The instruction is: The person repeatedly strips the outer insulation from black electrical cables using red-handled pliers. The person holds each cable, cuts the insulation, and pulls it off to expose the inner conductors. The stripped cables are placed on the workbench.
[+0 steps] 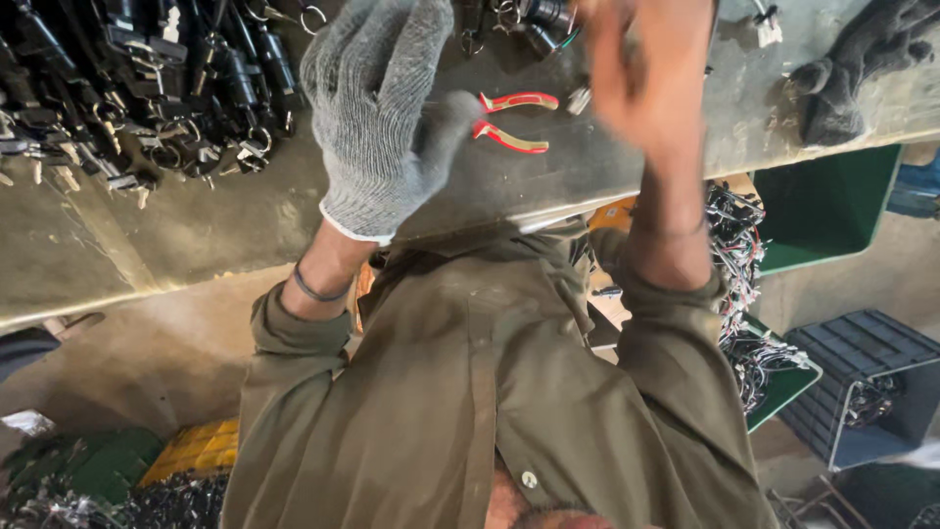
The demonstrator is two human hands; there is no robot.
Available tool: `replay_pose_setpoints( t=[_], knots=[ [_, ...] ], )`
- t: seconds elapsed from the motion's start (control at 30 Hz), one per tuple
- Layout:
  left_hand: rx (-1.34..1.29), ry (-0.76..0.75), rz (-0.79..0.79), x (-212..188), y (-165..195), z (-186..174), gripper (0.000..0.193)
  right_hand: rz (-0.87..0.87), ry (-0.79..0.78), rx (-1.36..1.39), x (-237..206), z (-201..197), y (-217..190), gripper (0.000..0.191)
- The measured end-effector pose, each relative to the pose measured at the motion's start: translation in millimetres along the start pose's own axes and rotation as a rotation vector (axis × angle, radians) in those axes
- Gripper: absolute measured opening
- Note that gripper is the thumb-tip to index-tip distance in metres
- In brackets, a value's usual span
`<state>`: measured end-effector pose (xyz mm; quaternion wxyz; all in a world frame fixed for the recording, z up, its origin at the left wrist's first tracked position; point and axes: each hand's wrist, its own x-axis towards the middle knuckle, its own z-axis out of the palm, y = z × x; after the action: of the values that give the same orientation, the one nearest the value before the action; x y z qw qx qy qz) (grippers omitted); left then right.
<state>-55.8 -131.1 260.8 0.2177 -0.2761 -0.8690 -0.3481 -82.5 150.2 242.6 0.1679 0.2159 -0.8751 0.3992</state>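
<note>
Your left hand (377,108), in a grey knit glove, hangs over the bench (196,235) with its fingers curled loosely down and the thumb pointing towards the pliers (509,120). Whether it grips anything you cannot tell, since the glove hides the palm. Your right hand (641,69) is bare and blurred; it is raised beside the left one, and its fingers are too smeared to show whether they are clenched or holding something.

The pliers have red and yellow handles, spread apart, and lie flat on the bench between your two hands, just off the gloved thumb. A small metal part (578,100) lies just beside their upper handle, near your right hand.

Left of the glove, a large heap of black keys (127,88) with metal rings covers the bench. At the far right of the bench lies a dark glove (862,59). Below the bench edge, by your right sleeve, a green bin (832,211) stands above a bundle of wires (739,284), with a dark blue crate (862,377) near it.
</note>
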Motion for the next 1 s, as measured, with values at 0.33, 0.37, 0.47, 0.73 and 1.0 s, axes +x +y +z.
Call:
replay_pose_setpoints(
  t=[0.33, 0.37, 0.47, 0.73, 1.0],
  knots=[
    [-0.974, -0.313, -0.622, -30.2, 36.4, 27.9, 0.018, 0.331, 0.385, 0.315, -26.0, 48.3, -72.8, 0.028],
    [-1.003, -0.289, -0.584, -37.2, 37.8, 33.0, 0.018, 0.448, 0.373, 0.605, -26.5, 55.5, -74.4, 0.034],
    [-0.84, -0.328, -0.463, -56.0, 39.4, 45.8, 0.015, 0.964, 0.231, 1.424, -34.2, 57.5, -75.8, 0.044],
    [-1.47, -0.495, -0.525, -72.7, 33.5, 35.0, 0.041, 0.347, 0.27, 1.381, -64.6, 21.8, -92.4, 0.034],
    [-1.899, 0.11, -0.494, -30.1, 7.3, 1.9, 0.043, 0.071, -0.413, 0.03, -50.1, 55.6, -109.4, 0.028]
  ],
)
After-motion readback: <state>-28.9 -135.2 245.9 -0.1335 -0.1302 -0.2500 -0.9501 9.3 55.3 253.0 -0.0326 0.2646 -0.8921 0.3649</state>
